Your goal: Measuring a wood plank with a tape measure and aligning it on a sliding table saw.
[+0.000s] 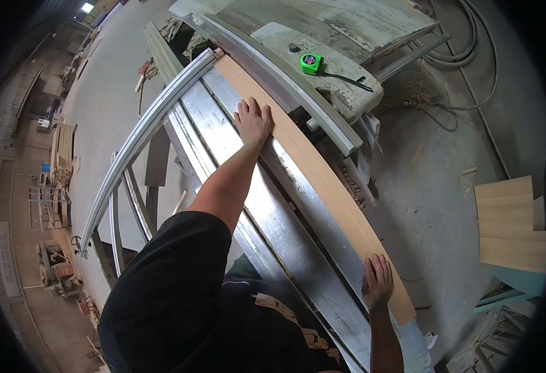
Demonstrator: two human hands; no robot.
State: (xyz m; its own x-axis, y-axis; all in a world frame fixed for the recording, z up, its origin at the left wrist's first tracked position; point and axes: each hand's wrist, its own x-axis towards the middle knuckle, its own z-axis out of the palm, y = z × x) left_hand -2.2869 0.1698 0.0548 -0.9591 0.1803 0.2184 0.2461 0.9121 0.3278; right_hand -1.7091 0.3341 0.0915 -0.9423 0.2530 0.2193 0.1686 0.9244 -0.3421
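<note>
A long, narrow light-brown wooden board (322, 180) lies along the edge of a silvery metal machine table (254, 186). Its far end meets a grey metal fence rail (155, 112). My left hand (254, 121) rests on the board's inner edge near the far end, fingers spread. Toward the near end, at right, my right hand (378, 280) lies with fingers stretched over the board and the thumb at its inner edge. Neither hand is wrapped around anything; both press flat.
Beyond the board, a green tape measure (311, 63) sits on the dusty machine body (341, 93). Hoses and cables (472, 37) trail over the floor behind it. Light wooden panels (512, 217) stand at the far right. Timber stacks (63, 152) line the left side of the workshop.
</note>
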